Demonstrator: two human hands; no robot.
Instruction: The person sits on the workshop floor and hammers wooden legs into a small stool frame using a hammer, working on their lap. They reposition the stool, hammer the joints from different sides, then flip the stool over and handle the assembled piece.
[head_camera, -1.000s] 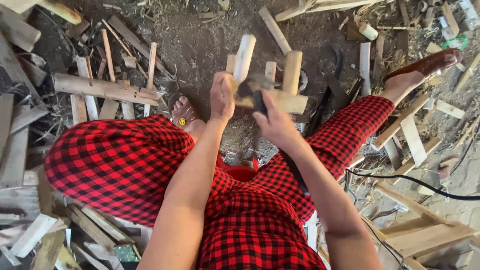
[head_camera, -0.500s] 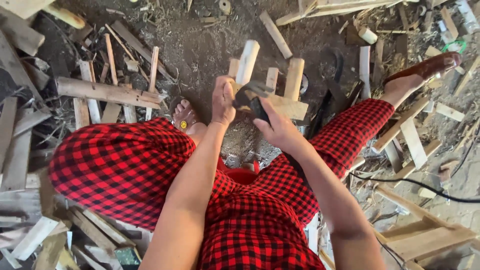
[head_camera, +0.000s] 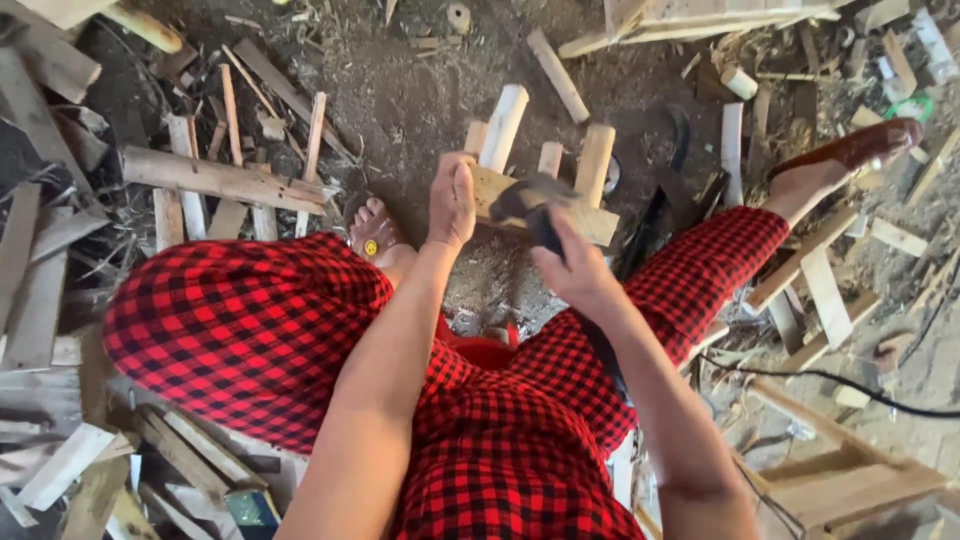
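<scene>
My left hand (head_camera: 452, 200) rests fingers-down on the left end of a small wooden frame (head_camera: 592, 222), a pale cross board with several short sticks (head_camera: 503, 125) standing out from its far side. The frame lies on the dirt between my legs, which are in red and black checked trousers (head_camera: 250, 330). My right hand (head_camera: 578, 272) grips the dark handle of a hammer (head_camera: 527, 196). The dark hammer head hovers at the cross board just right of my left hand. Whether the head touches the wood is unclear.
Scrap planks and sticks (head_camera: 220, 180) are piled on the left and along the bottom. More offcuts (head_camera: 825, 295) lie on the right beside my sandalled foot (head_camera: 850, 155). A black cable (head_camera: 830, 378) runs across the right. My other foot (head_camera: 372, 235) sits near the frame.
My right hand with the hammer has drawn slightly back toward me and to the right. My left hand has stayed on the frame.
</scene>
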